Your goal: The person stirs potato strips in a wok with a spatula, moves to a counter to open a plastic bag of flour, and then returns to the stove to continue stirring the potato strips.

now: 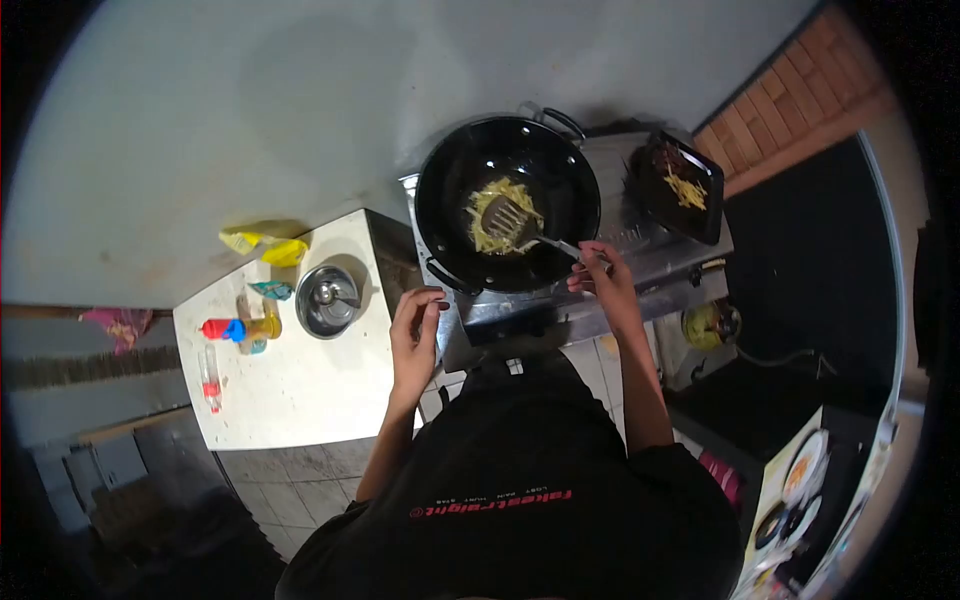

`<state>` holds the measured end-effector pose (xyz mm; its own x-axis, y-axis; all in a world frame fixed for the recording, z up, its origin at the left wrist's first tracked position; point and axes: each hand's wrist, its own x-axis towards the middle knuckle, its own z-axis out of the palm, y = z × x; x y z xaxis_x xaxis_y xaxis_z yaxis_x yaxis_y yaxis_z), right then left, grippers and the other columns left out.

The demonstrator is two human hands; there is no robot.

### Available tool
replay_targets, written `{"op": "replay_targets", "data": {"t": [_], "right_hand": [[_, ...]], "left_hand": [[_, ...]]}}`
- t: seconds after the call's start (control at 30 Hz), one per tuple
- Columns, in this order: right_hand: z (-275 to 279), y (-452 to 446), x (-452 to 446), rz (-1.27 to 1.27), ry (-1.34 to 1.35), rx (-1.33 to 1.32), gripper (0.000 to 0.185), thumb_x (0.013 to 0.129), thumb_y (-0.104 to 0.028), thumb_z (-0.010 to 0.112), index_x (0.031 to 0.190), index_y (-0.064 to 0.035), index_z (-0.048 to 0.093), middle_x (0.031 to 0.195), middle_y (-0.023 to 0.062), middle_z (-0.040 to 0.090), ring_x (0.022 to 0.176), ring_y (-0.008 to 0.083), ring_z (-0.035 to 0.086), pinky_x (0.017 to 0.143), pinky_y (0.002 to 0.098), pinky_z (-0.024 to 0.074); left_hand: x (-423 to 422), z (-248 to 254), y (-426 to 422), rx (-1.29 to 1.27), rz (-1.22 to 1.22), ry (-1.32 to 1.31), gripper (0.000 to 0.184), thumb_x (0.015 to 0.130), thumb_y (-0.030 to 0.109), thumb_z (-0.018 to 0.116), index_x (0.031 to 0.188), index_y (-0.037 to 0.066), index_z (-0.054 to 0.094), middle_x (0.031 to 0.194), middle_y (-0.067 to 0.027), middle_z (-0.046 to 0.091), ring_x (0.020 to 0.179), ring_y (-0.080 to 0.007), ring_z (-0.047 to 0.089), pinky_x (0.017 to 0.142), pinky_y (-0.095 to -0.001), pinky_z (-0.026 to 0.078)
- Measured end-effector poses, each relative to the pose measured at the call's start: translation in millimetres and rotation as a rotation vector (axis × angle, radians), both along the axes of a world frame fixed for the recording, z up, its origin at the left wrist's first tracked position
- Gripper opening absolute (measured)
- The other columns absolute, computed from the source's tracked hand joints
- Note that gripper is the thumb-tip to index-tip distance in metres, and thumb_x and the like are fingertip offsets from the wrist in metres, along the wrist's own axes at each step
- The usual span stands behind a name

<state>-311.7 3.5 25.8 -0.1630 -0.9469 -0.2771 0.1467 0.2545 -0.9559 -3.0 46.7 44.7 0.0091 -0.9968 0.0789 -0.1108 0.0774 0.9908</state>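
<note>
A large black wok (575,210) sits on the stove with pale yellow shredded strips (486,232) in its bottom. My right hand (606,280) grips the handle of a slotted spatula (510,222), whose blade rests on the strips. At the wok's near left side, my left hand (415,330) hovers by the loop handle (452,277) with its fingers bent and apart, holding nothing. Its palm is partly turned from view.
Right of the wok, a black tray (712,195) holds more yellow strips. On the white table (300,405) stand a metal bowl (328,300) with a utensil inside, a red-capped bottle (211,375), other bottles and a yellow packet (265,246). A wall rises behind the stove (635,270).
</note>
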Motion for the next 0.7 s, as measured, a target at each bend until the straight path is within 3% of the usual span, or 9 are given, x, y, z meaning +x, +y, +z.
{"op": "replay_targets", "data": {"t": [0.07,0.27,0.37,0.4,0.43,0.5,0.57,0.7], "right_hand": [[-0.4,19.0,-0.8,-0.039,-0.044,0.073,0.041,0.106,-0.032,0.06,0.133,-0.0024,0.054,0.103,0.015,0.065,0.082,0.0194,0.071,0.073,0.0325,0.0592],[2.1,73.8,6.3,-0.182,0.098,0.099,0.046,0.109,-0.034,0.05,0.144,-0.0056,0.041,0.109,0.015,0.062,0.089,0.0205,0.069,0.076,0.0326,0.0565],[4.3,107.1,0.4,-0.279,0.223,0.073,0.046,0.109,-0.036,0.049,0.145,-0.0079,0.042,0.11,0.013,0.062,0.089,0.0191,0.067,0.074,0.0303,0.0548],[1.2,123.6,-6.7,-0.267,0.241,0.024,0.042,0.109,-0.034,0.051,0.143,-0.0092,0.045,0.108,0.012,0.063,0.089,0.0182,0.067,0.072,0.0304,0.0546],[0.9,140.3,-15.3,-0.263,0.268,-0.03,0.039,0.108,-0.031,0.052,0.141,-0.0105,0.048,0.106,0.011,0.064,0.088,0.0172,0.067,0.071,0.0305,0.0543],[13.1,177.6,-23.4,-0.38,0.262,-0.058,0.034,0.109,-0.03,0.052,0.134,-0.008,0.055,0.101,0.0073,0.064,0.087,0.0149,0.065,0.071,0.029,0.0527],[31.9,222.5,-41.6,-0.271,0.26,-0.062,0.03,0.108,-0.029,0.053,0.126,-0.0054,0.061,0.099,0.0046,0.065,0.085,0.0127,0.064,0.073,0.0268,0.0518],[43.7,336.8,-93.7,-0.265,0.339,-0.056,0.028,0.106,-0.024,0.057,0.122,-0.0017,0.064,0.104,0.0076,0.068,0.083,0.0142,0.064,0.077,0.0303,0.0521]], "left_hand": [[1.6,-9.0,4.4,0.07,-0.078,0.048,0.022,0.108,0.012,0.05,0.12,-0.002,0.063,0.119,-0.0093,0.06,0.102,-0.0164,0.063,0.091,-0.0295,0.048],[-0.6,-28.5,24.4,0.099,-0.256,0.091,0.02,0.107,0.007,0.047,0.116,-0.001,0.062,0.109,-0.0091,0.062,0.098,-0.0167,0.062,0.089,-0.029,0.047],[-1.0,-21.7,27.0,-0.048,-0.415,-0.016,0.026,0.081,-0.012,0.037,0.075,-0.001,0.059,0.074,-0.0081,0.059,0.071,-0.017,0.06,0.067,-0.0278,0.045],[-4.6,-17.2,33.0,-0.01,-0.405,-0.077,0.023,0.075,-0.011,0.036,0.064,0.0,0.053,0.063,-0.0077,0.054,0.06,-0.0171,0.056,0.057,-0.0292,0.04],[-9.6,-16.2,36.1,-0.046,-0.459,-0.066,0.024,0.076,-0.012,0.036,0.064,0.0,0.053,0.061,-0.0064,0.052,0.056,-0.0147,0.051,0.054,-0.0287,0.036],[-31.5,-1.9,49.9,0.048,-0.512,-0.057,0.027,0.08,-0.011,0.033,0.066,0.003,0.052,0.067,-0.0025,0.051,0.063,-0.0098,0.045,0.059,-0.0245,0.032],[-64.3,-7.1,62.6,0.048,-0.551,0.039,0.028,0.077,-0.013,0.033,0.067,0.001,0.055,0.067,-0.0031,0.054,0.061,-0.0099,0.047,0.057,-0.0267,0.034],[-149.3,-11.0,95.9,0.052,-0.72,0.044,0.03,0.079,-0.013,0.034,0.073,0.002,0.059,0.068,-0.0003,0.051,0.063,-0.007,0.045,0.06,-0.023,0.032]]}}
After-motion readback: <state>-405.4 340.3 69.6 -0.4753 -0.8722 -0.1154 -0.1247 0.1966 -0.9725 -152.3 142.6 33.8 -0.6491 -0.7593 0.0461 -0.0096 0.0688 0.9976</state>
